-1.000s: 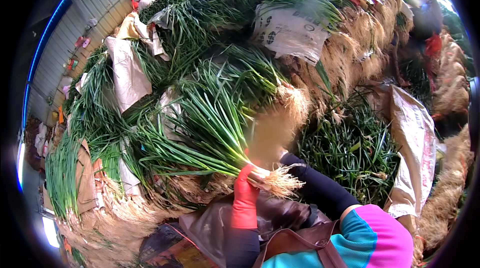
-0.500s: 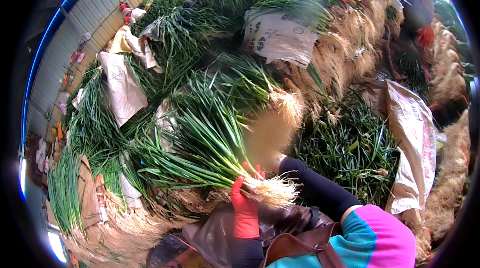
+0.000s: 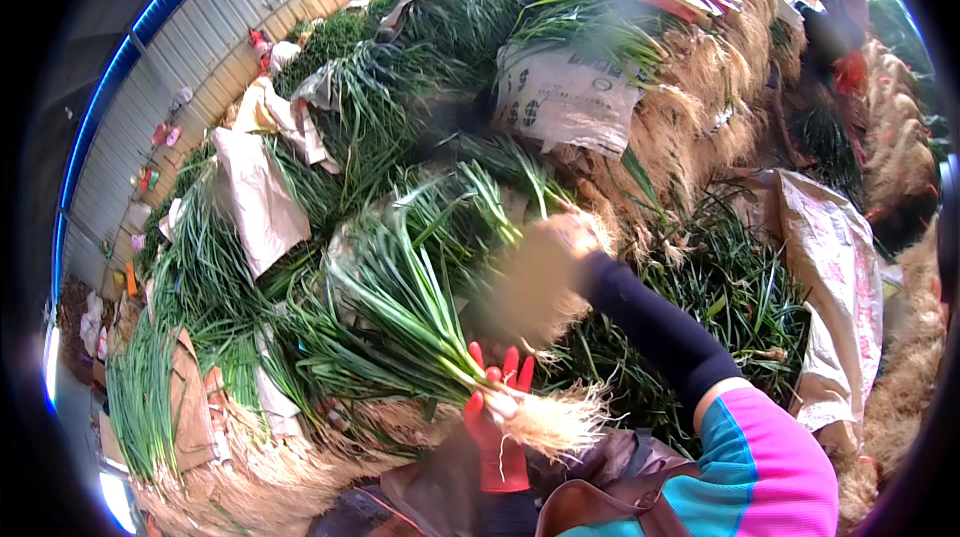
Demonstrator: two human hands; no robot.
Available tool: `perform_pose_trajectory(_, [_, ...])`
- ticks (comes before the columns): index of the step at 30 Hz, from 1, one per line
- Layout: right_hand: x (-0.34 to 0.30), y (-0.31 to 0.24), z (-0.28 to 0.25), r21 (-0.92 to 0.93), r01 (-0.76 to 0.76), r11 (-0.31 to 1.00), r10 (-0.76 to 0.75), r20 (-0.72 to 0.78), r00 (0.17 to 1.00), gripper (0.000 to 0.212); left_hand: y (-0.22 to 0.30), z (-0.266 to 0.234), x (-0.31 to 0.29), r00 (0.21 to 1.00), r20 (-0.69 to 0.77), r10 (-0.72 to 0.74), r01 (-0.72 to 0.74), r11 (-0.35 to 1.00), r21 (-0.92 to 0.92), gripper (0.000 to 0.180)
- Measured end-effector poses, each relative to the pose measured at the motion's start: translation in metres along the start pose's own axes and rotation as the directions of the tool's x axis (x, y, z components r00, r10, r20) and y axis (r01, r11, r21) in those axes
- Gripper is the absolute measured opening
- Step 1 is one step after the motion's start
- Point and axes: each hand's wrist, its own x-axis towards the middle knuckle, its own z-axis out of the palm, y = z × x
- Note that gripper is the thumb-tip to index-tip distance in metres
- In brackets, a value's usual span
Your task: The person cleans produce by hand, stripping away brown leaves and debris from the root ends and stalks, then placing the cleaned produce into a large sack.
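My left hand point(image 3: 500, 447), in an orange-red glove, holds a bunch of scallions point(image 3: 428, 317) at its white base. The thumb lies in front and the fingertips show behind. Green leaves point up and left, while the pale stringy roots point(image 3: 555, 422) hang out to the right. My right hand point(image 3: 566, 237), at the end of a dark sleeve, reaches forward to other scallions point(image 3: 492, 202) on the pile. A blurred smudge over the picture hides most of that hand, so its fingers and anything in them cannot be made out.
Heaped scallions point(image 3: 200, 237) fill the left and far side, with pale sacks point(image 3: 258, 197) among them. A printed white sack point(image 3: 565, 102) lies farther back, beside stacked roots point(image 3: 690, 97). Loose green leaves point(image 3: 700, 307) lie at right by an open woven sack point(image 3: 830, 277). Another person point(image 3: 840, 7) is far right.
My right hand has moved forward, away from the held bunch, to the scallions on the pile. My left hand has dropped slightly with its bunch, its fingers a little more spread.
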Motion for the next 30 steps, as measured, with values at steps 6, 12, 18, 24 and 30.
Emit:
perform_pose_trajectory(6, [-0.106,-0.008,0.048,0.384,0.216,0.898,-0.175,-0.139,0.975,0.035,-0.013,-0.013,-0.004,0.938,-0.274,-0.211,0.225,0.974,0.020,0.056])
perform_pose_trajectory(12, [-0.100,-0.014,0.079,0.698,-0.166,0.696,0.106,0.129,0.986,0.045,-0.009,-0.028,-0.010,0.900,-0.331,-0.282,0.317,0.947,0.055,0.057])
perform_pose_trajectory(18, [-0.056,-0.009,0.060,0.641,-0.352,0.682,0.124,0.373,0.920,0.034,-0.002,-0.026,-0.021,0.958,-0.246,-0.146,0.191,0.967,0.169,0.056])
perform_pose_trajectory(24, [-0.034,0.005,0.034,-0.022,0.015,1.000,-0.023,-0.436,0.900,0.037,0.006,-0.012,-0.043,0.981,-0.177,-0.080,0.081,0.997,-0.005,0.060])
perform_pose_trajectory(30, [-0.095,-0.028,0.157,0.909,0.191,0.369,-0.395,-0.032,0.918,0.028,-0.002,-0.015,-0.038,0.986,-0.107,-0.124,0.120,0.992,-0.043,0.061])
